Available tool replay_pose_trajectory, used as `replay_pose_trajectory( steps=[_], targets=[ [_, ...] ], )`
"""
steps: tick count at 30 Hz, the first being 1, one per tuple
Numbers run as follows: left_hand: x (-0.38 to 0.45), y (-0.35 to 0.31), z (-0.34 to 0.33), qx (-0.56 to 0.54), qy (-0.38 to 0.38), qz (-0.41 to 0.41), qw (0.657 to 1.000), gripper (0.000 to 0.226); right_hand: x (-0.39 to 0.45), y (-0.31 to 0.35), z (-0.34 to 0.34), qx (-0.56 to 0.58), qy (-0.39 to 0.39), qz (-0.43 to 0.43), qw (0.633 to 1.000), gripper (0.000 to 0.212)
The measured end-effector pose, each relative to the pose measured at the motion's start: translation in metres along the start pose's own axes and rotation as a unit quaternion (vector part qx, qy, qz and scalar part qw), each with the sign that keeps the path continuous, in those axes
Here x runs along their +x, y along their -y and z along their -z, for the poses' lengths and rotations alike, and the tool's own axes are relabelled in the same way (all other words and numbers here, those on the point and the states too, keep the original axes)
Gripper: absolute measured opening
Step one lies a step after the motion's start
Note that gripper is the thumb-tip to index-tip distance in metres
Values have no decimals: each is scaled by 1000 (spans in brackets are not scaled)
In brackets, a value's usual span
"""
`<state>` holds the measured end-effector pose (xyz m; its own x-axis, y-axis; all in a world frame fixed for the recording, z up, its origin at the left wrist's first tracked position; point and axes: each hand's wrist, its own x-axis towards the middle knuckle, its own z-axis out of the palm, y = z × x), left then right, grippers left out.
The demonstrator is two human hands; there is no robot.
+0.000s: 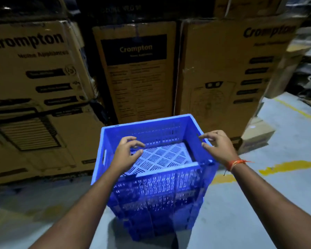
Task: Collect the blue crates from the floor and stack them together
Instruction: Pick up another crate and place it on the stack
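Observation:
A stack of blue perforated crates stands on the grey floor in front of me. The top crate sits slightly askew on the ones beneath, and its slotted base shows inside. My left hand hovers over the crate's near left part with fingers loosely curled, gripping nothing. My right hand hovers at the right rim with fingers spread and bent, just above the wall; I cannot tell whether it touches. An orange thread is tied round the right wrist.
Tall brown Crompton cartons form a wall right behind the stack, with more cartons at left and right. A smaller box lies at the right carton's foot. Yellow paint marks cross the grey floor at right.

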<state>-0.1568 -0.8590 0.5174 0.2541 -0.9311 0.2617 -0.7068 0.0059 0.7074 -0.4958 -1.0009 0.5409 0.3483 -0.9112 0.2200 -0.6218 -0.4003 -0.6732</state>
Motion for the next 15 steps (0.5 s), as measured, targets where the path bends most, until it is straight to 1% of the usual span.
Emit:
replay_pose_trajectory(
  steps=[3,7,11,15],
  targets=[
    [-25,-20,-14,-47,34,-58,997,15,-65,3,9,25,-29,-43,998,23],
    [-61,-45,-46,-111,85,-85,987,15,-168,-1,18,35,-32,-120,992,23],
    [-99,-85,-94,-155,175,-116,965,16,-278,-21,38,45,-62,-206,976,18],
    [-136,-139,-149,-180,270,-151,934,20,-376,-41,67,63,-134,-297,943,18]
  ],
)
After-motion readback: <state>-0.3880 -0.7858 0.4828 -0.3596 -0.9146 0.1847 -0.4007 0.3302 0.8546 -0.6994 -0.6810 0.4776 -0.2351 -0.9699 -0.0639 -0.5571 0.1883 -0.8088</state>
